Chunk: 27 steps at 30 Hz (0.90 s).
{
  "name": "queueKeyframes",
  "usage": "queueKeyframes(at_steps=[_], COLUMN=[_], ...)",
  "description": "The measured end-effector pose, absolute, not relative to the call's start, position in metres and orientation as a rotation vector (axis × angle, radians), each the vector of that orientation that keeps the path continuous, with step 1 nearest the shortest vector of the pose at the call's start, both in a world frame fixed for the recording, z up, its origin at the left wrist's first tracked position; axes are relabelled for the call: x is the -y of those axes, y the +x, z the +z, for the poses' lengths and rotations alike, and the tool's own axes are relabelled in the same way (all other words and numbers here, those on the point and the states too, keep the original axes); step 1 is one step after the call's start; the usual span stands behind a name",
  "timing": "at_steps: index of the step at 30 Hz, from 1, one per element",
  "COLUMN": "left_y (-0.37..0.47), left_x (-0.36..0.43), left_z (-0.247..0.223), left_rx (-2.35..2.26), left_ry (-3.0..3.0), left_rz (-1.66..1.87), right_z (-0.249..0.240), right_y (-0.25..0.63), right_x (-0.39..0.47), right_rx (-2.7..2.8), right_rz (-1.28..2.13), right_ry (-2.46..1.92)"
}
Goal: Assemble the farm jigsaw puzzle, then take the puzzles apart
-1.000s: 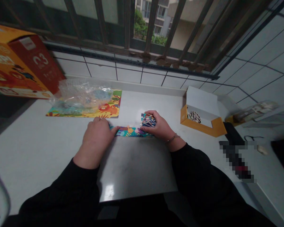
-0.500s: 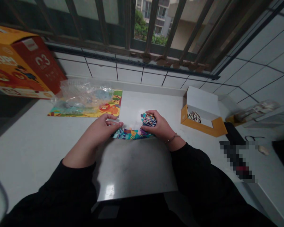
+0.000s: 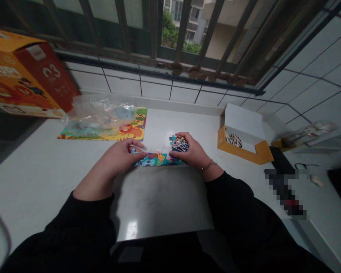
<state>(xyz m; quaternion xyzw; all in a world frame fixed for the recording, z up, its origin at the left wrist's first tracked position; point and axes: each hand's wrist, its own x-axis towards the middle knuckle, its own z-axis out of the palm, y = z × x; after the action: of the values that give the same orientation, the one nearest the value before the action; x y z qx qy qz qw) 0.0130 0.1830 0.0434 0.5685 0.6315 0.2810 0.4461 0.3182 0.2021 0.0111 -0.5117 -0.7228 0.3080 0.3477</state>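
A row of teal jigsaw puzzle pieces [image 3: 156,159] with leaf pictures lies along the front edge of the counter. At its left end, my left hand [image 3: 125,153] pinches a piece, thumb on top and fingers curled behind. My right hand [image 3: 191,151] is closed around a dark blue puzzle piece [image 3: 179,145] with pale lines at the right end of the row. Whether that piece is single or stacked, I cannot tell. More teal shows just behind it, and my palm hides its right side.
A yellow box [image 3: 244,151] with an open lid, holding black-and-white pieces, stands at right. Clear plastic packaging [image 3: 99,113] lies over a colourful lion picture sheet [image 3: 133,131] at left. Behind that stands a large orange box [image 3: 25,76]. A tiled wall and barred window close the back.
The row of pieces looks straighter than before, its left part less curved. My left thumb and fingers have shifted slightly. My right hand stays in place.
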Motion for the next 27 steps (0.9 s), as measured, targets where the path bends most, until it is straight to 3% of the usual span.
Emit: queueKeyframes(at_steps=[19,27], left_y=[0.020,0.004], left_x=[-0.183,-0.184], left_z=[0.050,0.053], left_rx=[-1.389,-2.043], left_ry=[1.060,1.602], left_rz=[1.131,0.995], right_z=[0.007,0.003], right_y=[0.315,0.317], right_x=[-0.206,-0.207], right_rx=[1.345,1.433], right_rz=[1.117,1.135], right_ry=[-1.216,-1.230])
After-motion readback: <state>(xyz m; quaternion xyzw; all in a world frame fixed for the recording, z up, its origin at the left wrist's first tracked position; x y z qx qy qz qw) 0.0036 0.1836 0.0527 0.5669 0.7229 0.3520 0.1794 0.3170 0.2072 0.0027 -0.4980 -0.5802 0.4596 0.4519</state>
